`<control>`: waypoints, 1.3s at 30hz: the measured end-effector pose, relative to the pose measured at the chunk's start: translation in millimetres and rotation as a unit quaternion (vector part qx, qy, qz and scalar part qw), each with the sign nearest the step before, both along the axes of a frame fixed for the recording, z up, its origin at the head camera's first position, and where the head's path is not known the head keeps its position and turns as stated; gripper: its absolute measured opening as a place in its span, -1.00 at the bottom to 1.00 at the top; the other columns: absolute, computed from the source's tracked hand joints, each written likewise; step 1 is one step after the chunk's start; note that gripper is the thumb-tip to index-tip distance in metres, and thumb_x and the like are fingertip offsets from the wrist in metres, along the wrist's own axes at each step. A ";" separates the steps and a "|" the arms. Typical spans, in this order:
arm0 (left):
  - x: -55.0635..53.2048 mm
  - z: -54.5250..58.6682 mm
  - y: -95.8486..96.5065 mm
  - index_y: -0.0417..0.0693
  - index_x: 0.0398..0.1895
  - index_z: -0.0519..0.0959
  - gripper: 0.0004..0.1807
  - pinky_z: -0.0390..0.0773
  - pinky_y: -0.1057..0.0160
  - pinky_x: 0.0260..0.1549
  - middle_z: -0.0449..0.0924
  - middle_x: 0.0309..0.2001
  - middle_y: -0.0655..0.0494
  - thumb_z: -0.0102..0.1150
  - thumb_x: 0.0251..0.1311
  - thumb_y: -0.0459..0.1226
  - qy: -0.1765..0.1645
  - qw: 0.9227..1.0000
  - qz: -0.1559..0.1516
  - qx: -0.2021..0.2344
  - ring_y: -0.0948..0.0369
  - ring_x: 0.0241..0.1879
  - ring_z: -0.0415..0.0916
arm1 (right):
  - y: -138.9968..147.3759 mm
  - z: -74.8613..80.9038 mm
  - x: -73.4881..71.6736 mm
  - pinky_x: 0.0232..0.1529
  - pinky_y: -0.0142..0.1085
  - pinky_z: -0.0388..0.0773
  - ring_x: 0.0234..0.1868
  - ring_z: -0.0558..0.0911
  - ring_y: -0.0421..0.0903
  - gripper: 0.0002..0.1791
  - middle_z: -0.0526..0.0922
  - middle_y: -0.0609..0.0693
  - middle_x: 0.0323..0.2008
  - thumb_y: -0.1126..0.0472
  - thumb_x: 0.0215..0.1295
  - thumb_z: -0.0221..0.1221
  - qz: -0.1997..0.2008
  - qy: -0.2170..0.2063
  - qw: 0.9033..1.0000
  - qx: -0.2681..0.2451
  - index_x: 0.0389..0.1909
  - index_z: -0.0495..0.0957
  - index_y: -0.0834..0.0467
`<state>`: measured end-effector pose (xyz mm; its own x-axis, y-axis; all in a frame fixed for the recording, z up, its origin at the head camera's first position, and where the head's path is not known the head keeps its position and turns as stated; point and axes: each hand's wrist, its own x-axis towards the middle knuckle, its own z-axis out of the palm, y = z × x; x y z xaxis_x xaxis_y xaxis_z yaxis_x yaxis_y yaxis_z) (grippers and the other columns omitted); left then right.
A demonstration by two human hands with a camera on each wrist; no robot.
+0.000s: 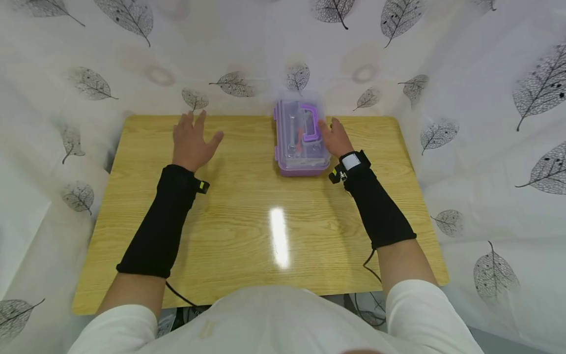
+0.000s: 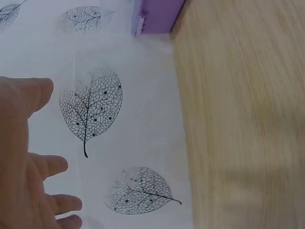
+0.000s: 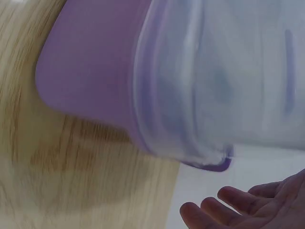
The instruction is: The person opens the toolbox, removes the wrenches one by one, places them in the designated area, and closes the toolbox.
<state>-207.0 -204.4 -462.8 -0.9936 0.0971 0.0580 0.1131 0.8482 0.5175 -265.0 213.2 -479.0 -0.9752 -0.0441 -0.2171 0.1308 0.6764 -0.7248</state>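
A purple storage box (image 1: 303, 173) with a see-through lid and a purple handle (image 1: 311, 123) stands at the back middle of the table. Through the lid, an orange-red item (image 1: 300, 139) and some pale pieces show inside. My right hand (image 1: 337, 140) is at the box's right side, near the purple latch (image 3: 217, 167), its fingers loosely extended and gripping nothing. Well to the left of the box, my left hand (image 1: 192, 142) hovers over the table's back edge with fingers spread and nothing in it. One side of the box (image 2: 157, 16) appears at the top of the left wrist view.
The wooden table (image 1: 239, 206) meets a white curtain (image 1: 261, 44) printed with leaves at its back. The curtain also hangs along both sides. Black cables (image 1: 369, 263) run from the wrist cameras toward the table's front edge.
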 end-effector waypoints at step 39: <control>35.9 -62.1 65.3 0.19 0.72 -0.23 -0.22 0.25 -0.24 0.44 -0.16 0.68 -0.04 -0.35 0.61 0.21 -0.226 0.876 -0.058 0.422 -0.11 0.59 0.02 | -93.7 -16.1 90.3 0.08 -0.08 0.66 -0.04 0.69 0.02 -0.46 0.67 0.17 0.01 0.03 0.67 -0.12 0.035 0.059 0.991 -0.112 0.40 0.39 0.33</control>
<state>-171.0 -139.1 -524.9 -0.9200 0.3114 -0.2381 -0.2043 0.1374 0.9692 -174.7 119.5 -495.1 -0.9861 -0.1461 -0.0786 -0.0054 0.5016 -0.8651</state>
